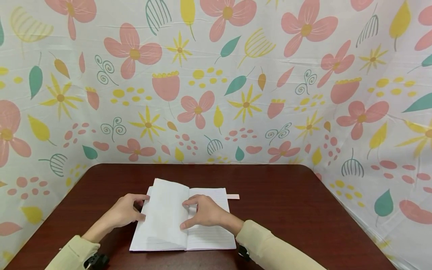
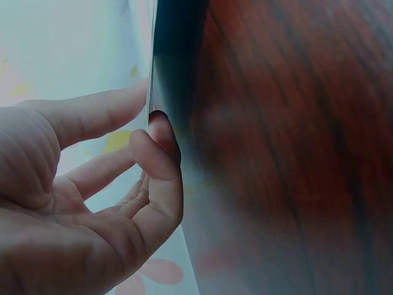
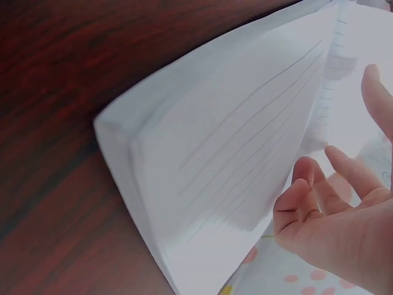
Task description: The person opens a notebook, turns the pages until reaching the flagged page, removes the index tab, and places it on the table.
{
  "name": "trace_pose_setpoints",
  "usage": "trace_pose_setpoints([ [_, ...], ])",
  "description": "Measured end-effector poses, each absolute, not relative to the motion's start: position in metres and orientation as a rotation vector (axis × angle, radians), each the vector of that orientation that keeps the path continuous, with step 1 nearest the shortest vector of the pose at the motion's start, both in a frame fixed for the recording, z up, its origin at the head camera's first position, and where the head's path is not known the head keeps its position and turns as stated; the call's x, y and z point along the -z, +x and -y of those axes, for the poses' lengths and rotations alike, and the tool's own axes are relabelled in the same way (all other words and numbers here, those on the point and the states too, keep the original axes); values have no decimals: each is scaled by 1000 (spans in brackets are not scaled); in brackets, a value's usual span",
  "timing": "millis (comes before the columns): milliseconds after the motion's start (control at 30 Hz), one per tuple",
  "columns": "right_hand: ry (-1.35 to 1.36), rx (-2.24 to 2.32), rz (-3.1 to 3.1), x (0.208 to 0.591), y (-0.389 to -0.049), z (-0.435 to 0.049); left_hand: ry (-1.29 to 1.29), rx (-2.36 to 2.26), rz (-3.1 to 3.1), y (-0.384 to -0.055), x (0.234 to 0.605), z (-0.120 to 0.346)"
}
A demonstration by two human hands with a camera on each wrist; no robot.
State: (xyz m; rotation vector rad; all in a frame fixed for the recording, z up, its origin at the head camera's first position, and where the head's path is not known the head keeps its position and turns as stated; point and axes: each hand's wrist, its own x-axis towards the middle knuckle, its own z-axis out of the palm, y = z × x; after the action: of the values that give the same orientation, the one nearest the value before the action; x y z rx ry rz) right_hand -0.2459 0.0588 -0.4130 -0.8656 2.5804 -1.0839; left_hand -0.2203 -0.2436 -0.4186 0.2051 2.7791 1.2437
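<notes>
A lined notebook lies open on the table, and a white page on its left side stands slightly raised at the top. My left hand is at the left edge, thumb and index finger apart; in the left wrist view its fingers curl at that thin edge and appear to hold it. My right hand lies over the middle of the notebook, thumb and index finger spread towards the left page by the spine. The right wrist view shows the other fingers of the right hand loosely bent, gripping nothing.
The notebook lies near the front of a dark brown wooden table. A pale pink tab sticks out from its right edge. A flower-patterned cloth hangs behind the table and along its sides.
</notes>
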Motion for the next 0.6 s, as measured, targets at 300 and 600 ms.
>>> trace_pose_setpoints([
  [300, -877, 1048, -2578, 414, -246, -59, 225, -1242, -2770, -221, 418, 244],
  [600, -925, 1044, -2573, 415, -248, -59, 240, -1243, -2771, -220, 418, 244],
])
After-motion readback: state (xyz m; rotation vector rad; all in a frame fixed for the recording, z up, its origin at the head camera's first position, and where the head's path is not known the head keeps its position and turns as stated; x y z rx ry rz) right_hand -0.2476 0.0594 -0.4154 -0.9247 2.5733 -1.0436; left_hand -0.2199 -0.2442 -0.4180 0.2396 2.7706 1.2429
